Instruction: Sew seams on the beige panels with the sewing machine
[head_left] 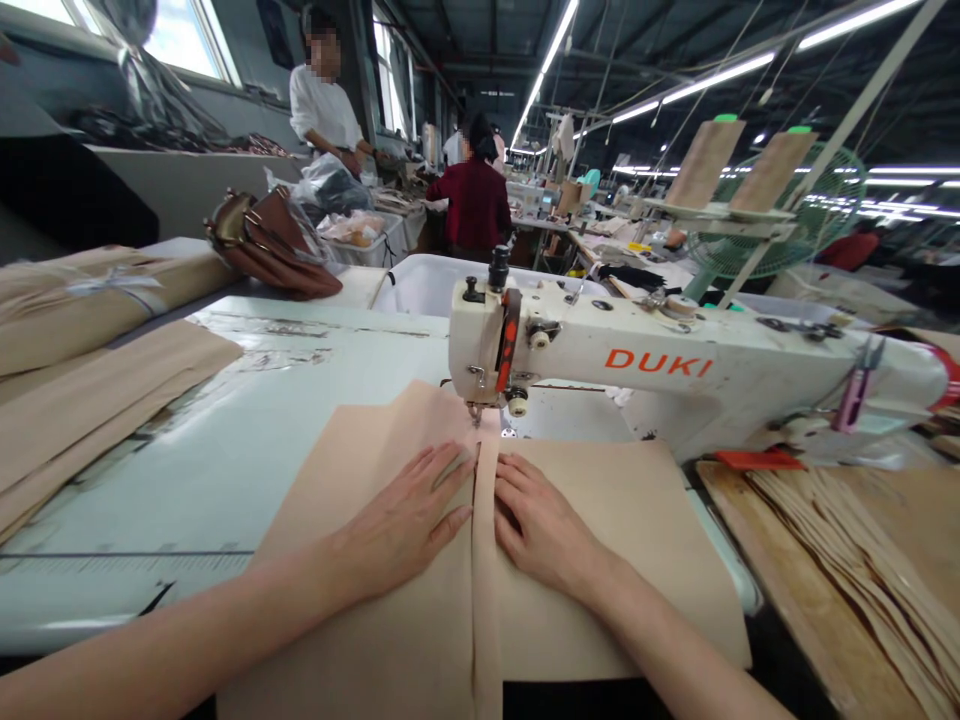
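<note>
Two beige panels lie under the white sewing machine [585,335], a left panel [352,640] and a right panel [637,520]. A narrow folded beige strip [487,600] runs lengthwise between them up to the presser foot [477,415]. My left hand [409,520] rests flat on the left panel, fingers stretched toward the needle and fingertips beside the strip. On the other side, my right hand [540,520] lies on the right panel with bent fingers touching down along the strip's edge. Neither hand is closed round anything. The fingertips stop short of the presser foot.
Folded beige pieces [90,410] and a tied bundle [112,300] lie at left, near a brown bag [277,240]. Beige strips [847,570] sit on a wooden board at right. Pink-handled snips [855,395] hang on the machine. Thread cones [705,165] stand behind; people work beyond.
</note>
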